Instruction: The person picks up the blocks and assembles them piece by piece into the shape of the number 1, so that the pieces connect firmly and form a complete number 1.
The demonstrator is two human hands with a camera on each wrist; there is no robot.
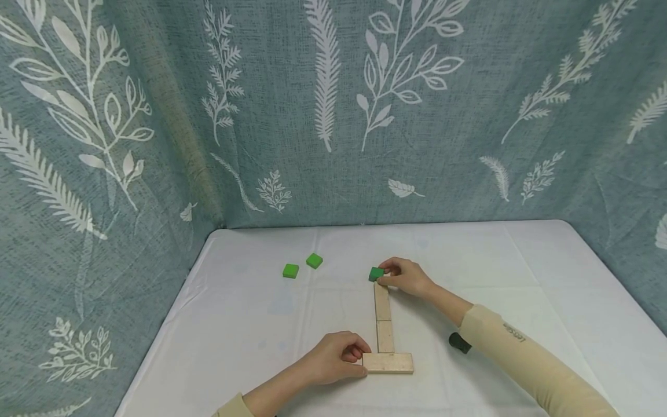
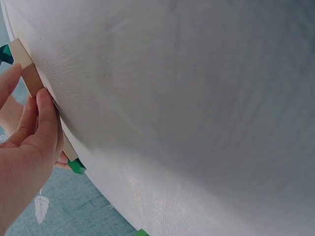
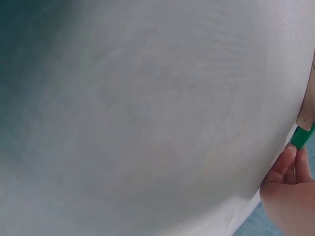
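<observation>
Wooden blocks form an upside-down T on the white table. My left hand [image 1: 336,359] pinches the left end of the crosswise wooden block [image 1: 388,363], thumb at the near corner and a finger at the far one. From this block two more, a nearer wooden block [image 1: 385,336] and a farther wooden block [image 1: 382,302], run end to end away from me. At the far end my right hand [image 1: 409,278] pinches a dark green block [image 1: 376,274] against or very near the wood. The right wrist view shows the green block [image 3: 300,137] between thumb and fingers.
Two lighter green blocks lie at the back left, one nearer [image 1: 290,271] and one farther [image 1: 314,260]. A small dark object [image 1: 459,342] sits partly behind the right sleeve [image 1: 521,353]. A patterned curtain [image 1: 344,179] surrounds the table's back and sides.
</observation>
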